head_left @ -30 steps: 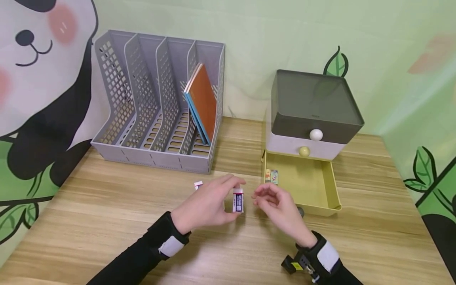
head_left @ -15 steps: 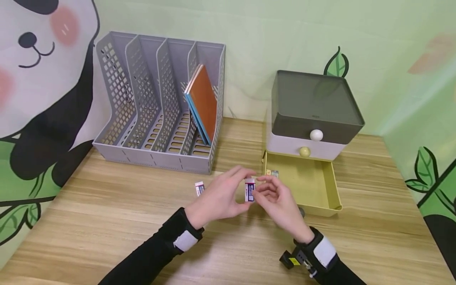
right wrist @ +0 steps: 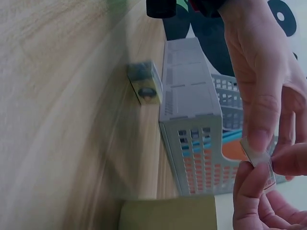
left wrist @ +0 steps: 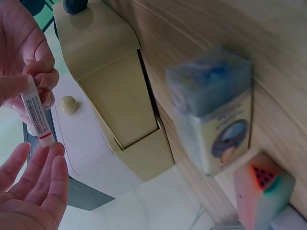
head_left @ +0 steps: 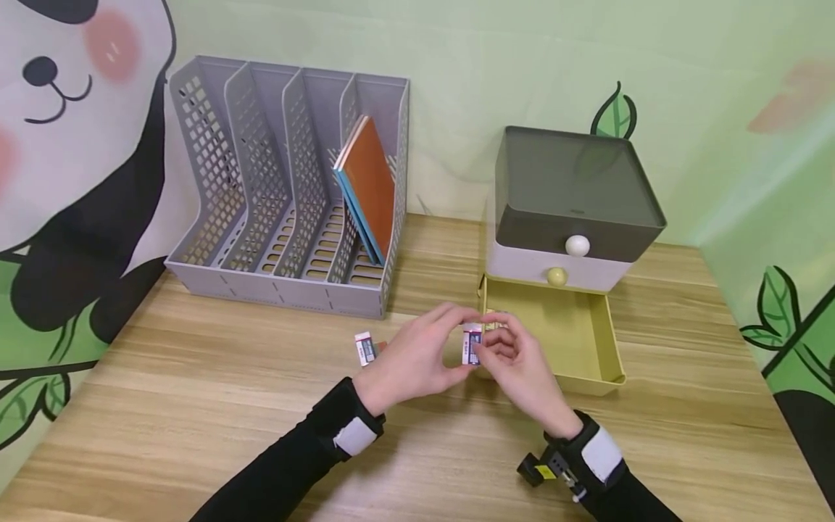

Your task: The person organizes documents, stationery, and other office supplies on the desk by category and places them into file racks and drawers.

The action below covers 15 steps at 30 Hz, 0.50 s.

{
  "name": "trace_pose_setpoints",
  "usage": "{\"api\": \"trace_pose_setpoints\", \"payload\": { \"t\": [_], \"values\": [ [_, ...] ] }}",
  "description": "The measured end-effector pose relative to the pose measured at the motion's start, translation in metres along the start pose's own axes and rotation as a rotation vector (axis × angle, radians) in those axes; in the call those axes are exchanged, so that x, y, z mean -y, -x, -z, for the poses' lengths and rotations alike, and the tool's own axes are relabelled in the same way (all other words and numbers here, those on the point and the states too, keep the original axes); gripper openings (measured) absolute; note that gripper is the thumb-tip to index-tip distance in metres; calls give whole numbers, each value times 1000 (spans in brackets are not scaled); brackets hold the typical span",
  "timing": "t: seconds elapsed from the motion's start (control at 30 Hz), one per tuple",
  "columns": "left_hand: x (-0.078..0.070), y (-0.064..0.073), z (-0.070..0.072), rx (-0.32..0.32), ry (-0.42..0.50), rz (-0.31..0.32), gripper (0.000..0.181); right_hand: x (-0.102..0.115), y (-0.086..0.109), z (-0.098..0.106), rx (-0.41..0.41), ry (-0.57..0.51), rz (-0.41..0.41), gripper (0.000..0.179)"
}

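Note:
A small white eraser (head_left: pixel 470 349) in a dark blue sleeve with a red stripe is held up beside the drawer's left edge. My left hand (head_left: pixel 420 355) spans its two ends between thumb and fingers. From the other side, my right hand (head_left: pixel 522 377) pinches it with thumb and fingertips. In the left wrist view, fingertips touch the end of the eraser (left wrist: pixel 38 115) near its red stripe. Another eraser (head_left: pixel 364 349) lies on the table left of my left hand, beside a partly hidden piece (left wrist: pixel 261 187) with a watermelon picture. A clear-topped little box (left wrist: pixel 211 110) looks blurred.
The yellow drawer (head_left: pixel 554 330) is pulled out beneath a grey and white drawer unit (head_left: pixel 577 181). Little coloured boxes (head_left: pixel 499 319) inside its left edge are partly covered by my hands. A grey file rack (head_left: pixel 287 286) with several notebooks (head_left: pixel 372 188) stands at the back left.
My left hand has carried the eraser to the right, up to the drawer. My right hand now pinches it too. The eraser on the table shows more fully.

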<state>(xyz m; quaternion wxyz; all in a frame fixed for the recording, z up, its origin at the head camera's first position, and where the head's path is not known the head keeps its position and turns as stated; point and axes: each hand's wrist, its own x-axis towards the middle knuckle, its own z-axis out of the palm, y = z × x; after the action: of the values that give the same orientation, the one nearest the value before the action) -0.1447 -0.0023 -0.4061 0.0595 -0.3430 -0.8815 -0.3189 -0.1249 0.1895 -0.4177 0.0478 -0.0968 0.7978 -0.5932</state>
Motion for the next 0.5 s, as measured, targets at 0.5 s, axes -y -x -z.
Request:
{"api": "trace_pose_setpoints", "payload": {
  "t": [0.5],
  "values": [
    [-3,-20,-23,120,-85,-36,24,-6,-18,64,-17,128,-84,37]
  ]
}}
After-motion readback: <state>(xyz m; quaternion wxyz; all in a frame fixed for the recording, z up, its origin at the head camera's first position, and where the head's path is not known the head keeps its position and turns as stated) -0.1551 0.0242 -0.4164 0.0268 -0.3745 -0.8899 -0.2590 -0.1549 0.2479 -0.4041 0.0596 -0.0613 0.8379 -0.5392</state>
